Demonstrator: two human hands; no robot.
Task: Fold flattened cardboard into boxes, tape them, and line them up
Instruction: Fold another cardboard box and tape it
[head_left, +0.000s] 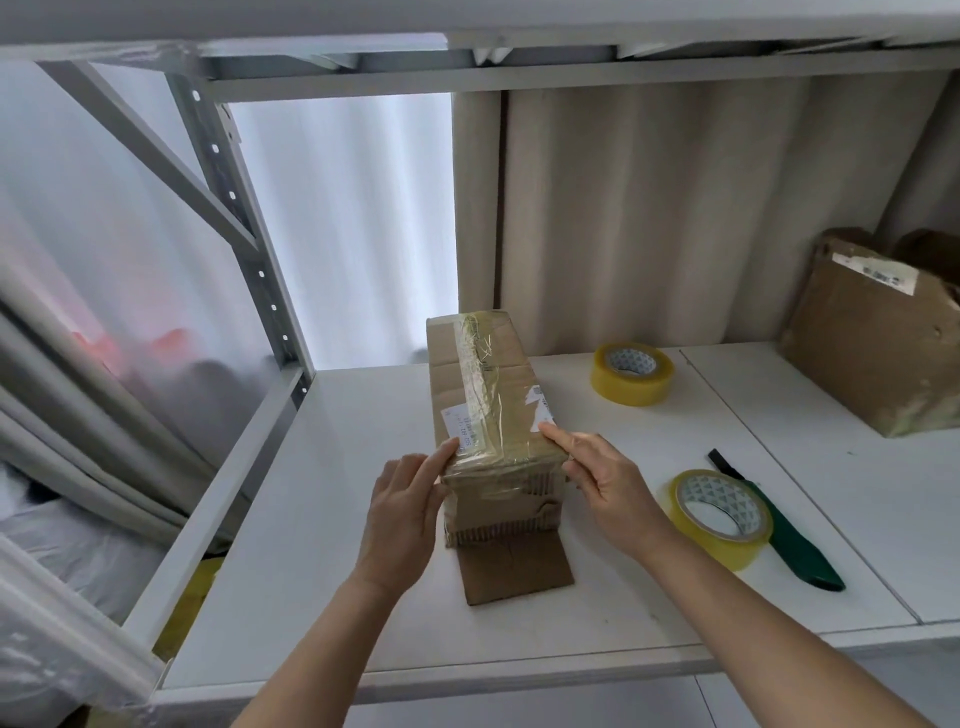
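Brown taped cardboard box lying lengthwise mid-shelf on white shelf board, near flap open. Left hand pressing straight fingers at its 7 o'clock corner; right hand gripping 5 o'clock corner, forefinger extended. Yellowish tape rolls and green-handled knife lying at 3 o'clock.

Brown cardboard box, 2 yellow tape rolls, green-handled knife, white shelf.

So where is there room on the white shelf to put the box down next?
The biggest bare patch of the shelf is left of the box, running to the metal post. A smaller gap lies between the far tape roll and the near tape roll. The right side is crowded: both rolls, the green cutter and the flattened cardboard.
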